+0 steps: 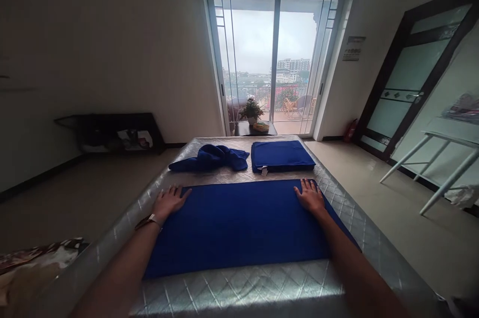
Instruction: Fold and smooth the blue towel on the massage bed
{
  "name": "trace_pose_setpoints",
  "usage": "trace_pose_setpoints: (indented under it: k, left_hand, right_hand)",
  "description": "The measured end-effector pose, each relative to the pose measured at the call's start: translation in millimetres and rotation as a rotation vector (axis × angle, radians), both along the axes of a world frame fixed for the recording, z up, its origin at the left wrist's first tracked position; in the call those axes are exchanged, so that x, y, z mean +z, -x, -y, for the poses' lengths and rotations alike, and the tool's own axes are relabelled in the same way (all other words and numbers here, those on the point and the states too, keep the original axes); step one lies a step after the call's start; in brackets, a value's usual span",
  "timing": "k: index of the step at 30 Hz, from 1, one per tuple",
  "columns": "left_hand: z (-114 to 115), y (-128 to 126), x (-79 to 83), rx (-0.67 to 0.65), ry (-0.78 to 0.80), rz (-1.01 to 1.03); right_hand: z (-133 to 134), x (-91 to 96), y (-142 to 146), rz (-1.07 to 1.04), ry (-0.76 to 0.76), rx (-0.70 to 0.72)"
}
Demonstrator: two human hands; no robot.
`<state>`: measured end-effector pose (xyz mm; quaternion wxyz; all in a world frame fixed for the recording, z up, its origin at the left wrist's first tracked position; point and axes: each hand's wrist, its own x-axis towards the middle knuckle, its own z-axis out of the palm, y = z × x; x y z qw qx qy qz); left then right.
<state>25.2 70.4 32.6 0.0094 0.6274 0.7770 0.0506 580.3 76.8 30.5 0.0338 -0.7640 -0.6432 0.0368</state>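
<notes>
A blue cloth [239, 228] lies spread flat in a wide rectangle on a plastic-covered mattress [239, 290]. My left hand [170, 201] rests at its far left corner, fingers spread, with a band on the wrist. At the far right corner my right hand [311, 195] lies flat on the fabric, fingers apart. Beyond the spread cloth, a crumpled blue cloth [215, 158] sits to the left. Beside it on the right is a neatly folded blue stack [283, 155] with a white tag [264, 170] at its near edge.
Past the mattress stands a small dark table [243, 131] with a potted plant [252, 111], before a sliding glass door [277, 58]. A dark-framed piece [116, 133] leans near the left wall. To the right are a pale-legged table [445, 178] and a red fire extinguisher [350, 131].
</notes>
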Motion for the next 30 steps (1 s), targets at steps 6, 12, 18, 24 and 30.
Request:
trace_pose_setpoints:
  k: [6,12,18,24,30]
  left_hand:
    - [-13,-124,16.7,-0.197,0.029,0.011]
    - [-14,-252,-3.1,-0.538,0.061,0.123]
    - [-9,-206,-11.1,-0.416,0.08,0.102]
    - [-2,-78,-8.9,-0.171,0.064,0.042]
    - [7,14,-12.4,0.02,0.04,0.021]
  right_hand:
    - [-1,-4.0,-2,-0.02,-0.03,0.004]
    - [2,1.1,-1,-0.025,-0.009,0.01]
    - [3,2.8,-1,-0.025,-0.006,0.006]
    - [-2,-2.6,-3,-0.011,-0.019,-0.003]
    - [-4,-3.3,-3,0.012,-0.003,-0.016]
